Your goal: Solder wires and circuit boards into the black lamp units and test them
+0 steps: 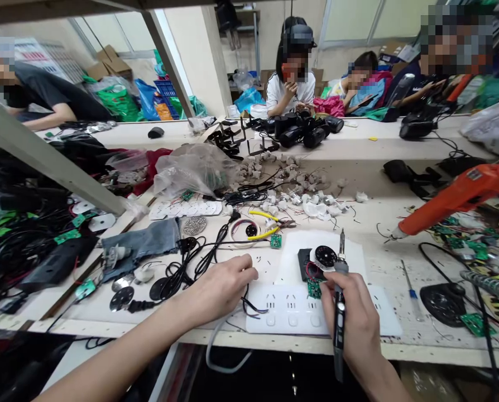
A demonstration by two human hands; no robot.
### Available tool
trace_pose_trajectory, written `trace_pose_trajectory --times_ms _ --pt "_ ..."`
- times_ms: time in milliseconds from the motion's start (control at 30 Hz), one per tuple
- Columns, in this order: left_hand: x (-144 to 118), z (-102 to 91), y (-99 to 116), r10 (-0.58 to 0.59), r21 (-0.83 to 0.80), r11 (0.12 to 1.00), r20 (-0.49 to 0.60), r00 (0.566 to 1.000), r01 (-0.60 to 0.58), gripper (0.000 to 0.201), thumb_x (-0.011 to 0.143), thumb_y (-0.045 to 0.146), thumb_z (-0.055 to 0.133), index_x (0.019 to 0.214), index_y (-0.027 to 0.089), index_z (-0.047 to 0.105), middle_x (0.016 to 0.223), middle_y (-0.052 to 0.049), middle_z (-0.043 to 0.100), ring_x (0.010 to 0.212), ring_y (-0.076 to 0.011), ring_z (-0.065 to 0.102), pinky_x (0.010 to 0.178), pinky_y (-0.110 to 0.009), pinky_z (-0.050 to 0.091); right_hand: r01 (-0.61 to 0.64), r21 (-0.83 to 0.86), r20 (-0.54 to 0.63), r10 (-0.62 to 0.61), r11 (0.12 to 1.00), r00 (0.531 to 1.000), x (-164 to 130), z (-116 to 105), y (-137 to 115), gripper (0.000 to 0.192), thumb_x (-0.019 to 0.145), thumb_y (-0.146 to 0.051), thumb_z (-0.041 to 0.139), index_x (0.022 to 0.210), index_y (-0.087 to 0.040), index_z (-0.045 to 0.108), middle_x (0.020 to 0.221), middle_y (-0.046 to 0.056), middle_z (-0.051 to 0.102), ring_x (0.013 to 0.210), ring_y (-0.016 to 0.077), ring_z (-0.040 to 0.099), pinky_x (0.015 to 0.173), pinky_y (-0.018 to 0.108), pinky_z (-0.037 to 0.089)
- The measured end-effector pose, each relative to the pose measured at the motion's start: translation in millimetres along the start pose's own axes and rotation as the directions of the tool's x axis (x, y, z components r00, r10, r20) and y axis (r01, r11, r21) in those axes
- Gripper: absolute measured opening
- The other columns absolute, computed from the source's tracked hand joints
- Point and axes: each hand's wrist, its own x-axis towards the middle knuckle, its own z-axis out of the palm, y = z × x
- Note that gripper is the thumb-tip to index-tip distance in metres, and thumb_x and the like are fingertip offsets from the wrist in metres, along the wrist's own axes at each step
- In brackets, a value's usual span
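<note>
On the left we see a heap of black wires [19,245] and a folded jeans rag [149,241]. Our left hand [222,287] rests on the bench [383,262] with its fingers curled in loosely, holding nothing, just by a black cord [191,268]. Next comes a white power strip [291,315] at the front edge. Our right hand [354,324] grips a soldering iron [339,304], fingers closed around it, tip up. Just past the strip sit a small green board [314,288] and a round black speaker [325,257], near the iron. Far right lies an orange glue gun [454,198].
</note>
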Motion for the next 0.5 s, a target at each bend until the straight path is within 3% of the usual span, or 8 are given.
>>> trace_pose_trajectory --times_ms 167,267,367,433,500 --pt "-2 -3.4 0 0.054 -0.277 0.96 0.021 0.998 -0.046 0.037 0.084 0.0 0.041 0.099 0.019 0.069 0.104 -0.007 0.065 0.089 -0.0171 0.067 0.079 -0.026 0.053 0.022 -0.036 0.028 -0.021 0.999 0.999 -2 5 7 0.024 0.093 -0.01 0.052 0.116 -0.017 0.057 0.091 0.004 0.052 0.079 0.0156 0.061 0.066 0.025 0.052" --pt "-5 -1.1 -2 0.049 -0.33 0.943 -0.002 0.999 -0.047 0.034 0.084 0.002 0.044 0.1 0.018 0.069 0.115 -0.01 0.065 0.104 -0.0206 0.066 0.089 -0.03 0.053 0.031 -0.091 0.043 -0.028 0.995 0.999 -5 8 11 0.026 0.095 -0.012 0.048 0.118 -0.019 0.058 0.09 0.004 0.05 0.077 0.0163 0.06 0.062 0.026 0.051" --pt "-8 2.3 -4 0.01 -0.324 0.946 -0.021 1.0 -0.017 0.039 0.081 0.003 0.05 0.112 0.019 0.065 0.135 -0.013 0.055 0.121 -0.0254 0.058 0.101 -0.037 0.048 0.041 -0.145 0.063 -0.032 0.989 0.997 -8 11 12 0.03 0.096 -0.011 0.044 0.122 -0.021 0.056 0.089 0.003 0.049 0.075 0.0159 0.058 0.06 0.025 0.051" --pt "-8 3.2 -2 -0.015 -0.315 0.949 -0.033 0.999 0.003 0.038 0.083 0.005 0.05 0.115 0.019 0.063 0.136 -0.013 0.052 0.116 -0.0244 0.06 0.099 -0.037 0.049 0.052 -0.159 0.092 -0.038 0.986 0.995 -9 11 13 0.032 0.097 -0.009 0.042 0.124 -0.021 0.055 0.09 0.003 0.049 0.075 0.0154 0.058 0.06 0.025 0.051" --pt "-8 2.3 3 -0.041 -0.31 0.95 -0.039 0.998 0.027 0.03 0.089 0.011 0.046 0.113 0.019 0.063 0.127 -0.012 0.055 0.097 -0.0204 0.065 0.089 -0.035 0.053 0.06 -0.158 0.108 -0.043 0.986 0.993 -9 10 13 0.031 0.097 -0.009 0.042 0.124 -0.02 0.054 0.09 0.003 0.049 0.075 0.0153 0.058 0.06 0.025 0.051"
